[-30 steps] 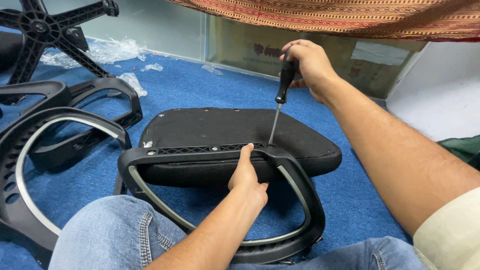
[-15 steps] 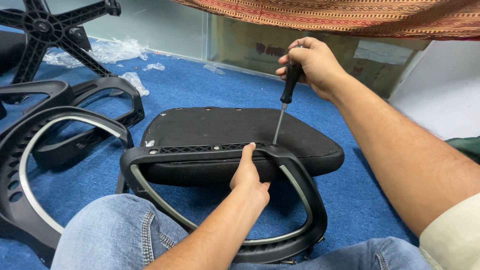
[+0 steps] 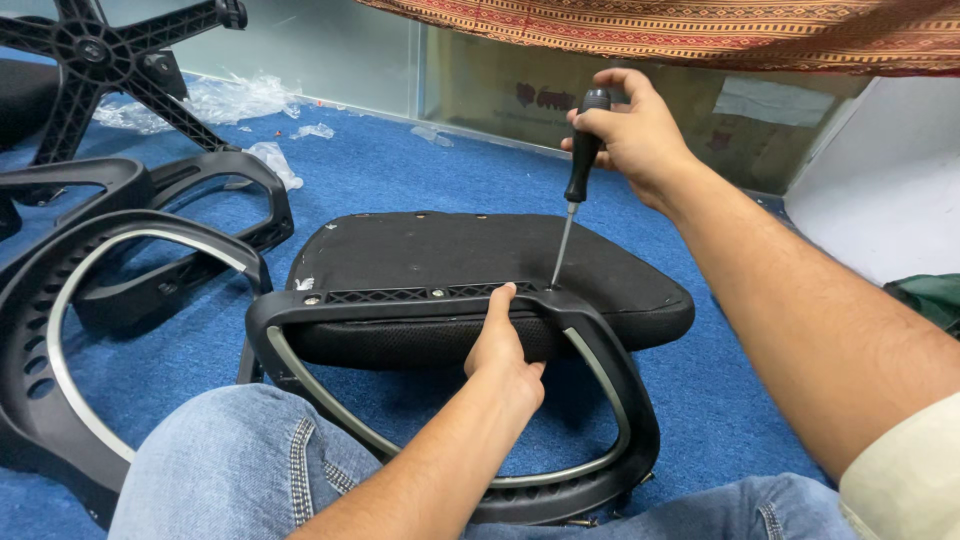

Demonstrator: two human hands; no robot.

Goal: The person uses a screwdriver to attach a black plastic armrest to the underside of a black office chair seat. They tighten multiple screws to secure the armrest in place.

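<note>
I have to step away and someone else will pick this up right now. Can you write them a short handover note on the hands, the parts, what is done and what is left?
Right hand: gripping the black-handled screwdriver, tip down at a hole at the right end of the armrest frame's mounting strip.
Left hand: pressing that frame against the upturned seat pan, fingers on the strip.
Nearby on the blue carpet: a second armrest frame at left, the star base behind.
Done: frame placed on seat.
Left: whether this screw is tight cannot be told; second frame lies unattached.

brown cardboard box [image 3: 700,110] with pale label [image 3: 770,100] behind the glass.
</note>
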